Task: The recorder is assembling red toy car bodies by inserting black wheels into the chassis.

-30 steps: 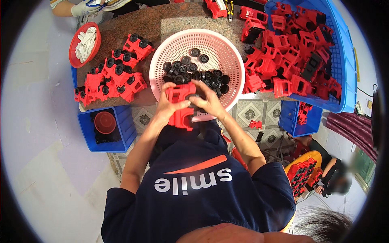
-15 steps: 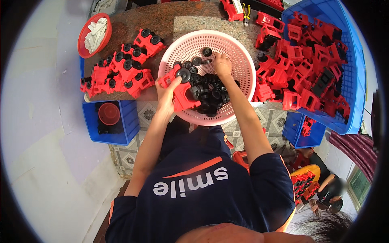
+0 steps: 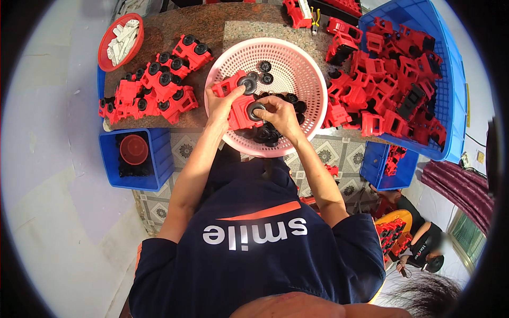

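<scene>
Gripping red toy truck w/ L hand, R hand pinching blk wheel.

Smooth, glossy red plastic is seen in the toy car body held near twelve o'clock, while its black wheels are finished duller, like rubber. The perforated pink basket beneath is moulded in smooth plastic, the desk at eleven o'clock surfaced in speckled, polished-looking stone. Matt dark cloth is shown in the shirt at six o'clock, pleated purple cloth in the curtain past three.
</scene>
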Tool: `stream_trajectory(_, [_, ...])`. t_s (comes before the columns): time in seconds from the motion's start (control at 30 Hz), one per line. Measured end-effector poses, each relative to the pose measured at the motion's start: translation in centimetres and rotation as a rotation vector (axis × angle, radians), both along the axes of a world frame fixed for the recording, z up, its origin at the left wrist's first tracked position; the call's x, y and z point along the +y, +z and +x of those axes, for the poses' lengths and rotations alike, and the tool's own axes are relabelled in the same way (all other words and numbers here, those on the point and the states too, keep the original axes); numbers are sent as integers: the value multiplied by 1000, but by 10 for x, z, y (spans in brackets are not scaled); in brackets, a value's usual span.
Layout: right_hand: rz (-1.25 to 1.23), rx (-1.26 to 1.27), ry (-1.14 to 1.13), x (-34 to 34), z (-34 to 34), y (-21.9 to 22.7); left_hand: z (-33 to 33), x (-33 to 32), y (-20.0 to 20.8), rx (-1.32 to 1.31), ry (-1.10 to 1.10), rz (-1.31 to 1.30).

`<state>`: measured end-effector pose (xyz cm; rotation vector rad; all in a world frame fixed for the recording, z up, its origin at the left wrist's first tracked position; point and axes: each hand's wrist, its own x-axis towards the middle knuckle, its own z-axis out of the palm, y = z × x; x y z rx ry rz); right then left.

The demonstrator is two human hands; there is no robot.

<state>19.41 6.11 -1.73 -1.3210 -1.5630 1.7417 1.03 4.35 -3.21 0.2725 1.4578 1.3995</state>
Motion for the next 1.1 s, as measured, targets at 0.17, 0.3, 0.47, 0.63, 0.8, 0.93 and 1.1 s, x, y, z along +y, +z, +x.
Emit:
stream_trajectory(0.17, [64, -146, 15, -3, 0, -13, -14, 2, 32, -147, -152, -25])
stream_trajectory(0.3, [-228, 224, -46, -2, -10, 24, -18, -8, 43, -181, -287, 128])
stream_trajectory(0.47, [-24, 363, -141, -1, -19, 16, 5, -32, 50, -117, -333, 253])
stream_trajectory(0.63, [-80, 372, -231, 19, -24, 19, 2, 5, 47, -72, -381, 228])
stream_trajectory(0.8, [186, 33, -244, 102, 27, 2, -32, 119, 23, 106, -277, 332])
stream_trajectory(0.93, [847, -939, -576, 214, 108, -50, -92, 211, -62, 468, -212, 96])
stream_trajectory(1.1, [536, -1258, -520, 281, 181, -98, -125, 244, -133, 215, -658, -301])
